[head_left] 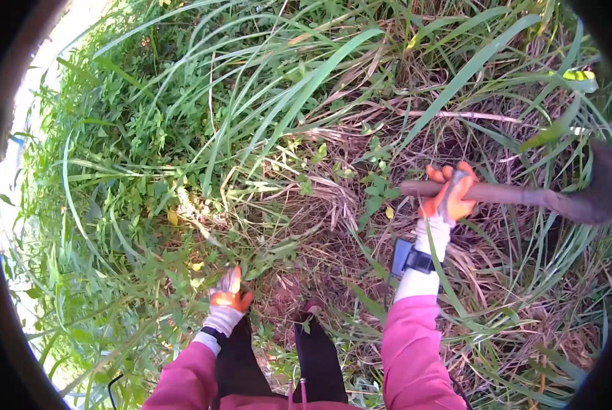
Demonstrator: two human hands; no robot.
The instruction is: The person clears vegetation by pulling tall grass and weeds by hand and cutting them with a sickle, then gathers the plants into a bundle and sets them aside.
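My right hand (451, 195), in an orange and white glove, is shut around the wooden handle (518, 195) of a tool whose dark curved blade (603, 184) reaches to the right edge. My left hand (228, 295), gloved the same way, hangs low by my left leg with fingers loosely curled and holds nothing; it is nearest the leafy weeds (183, 273) at my feet. Both arms wear pink sleeves. A dark strapped device (405, 258) sits on my right wrist.
Tall green grass blades (306, 89) arch over the ground ahead. Dry brown cut grass (333, 225) lies in the middle and to the right. My dark trouser legs (320, 362) stand at the bottom centre. Dense green weeds fill the left side.
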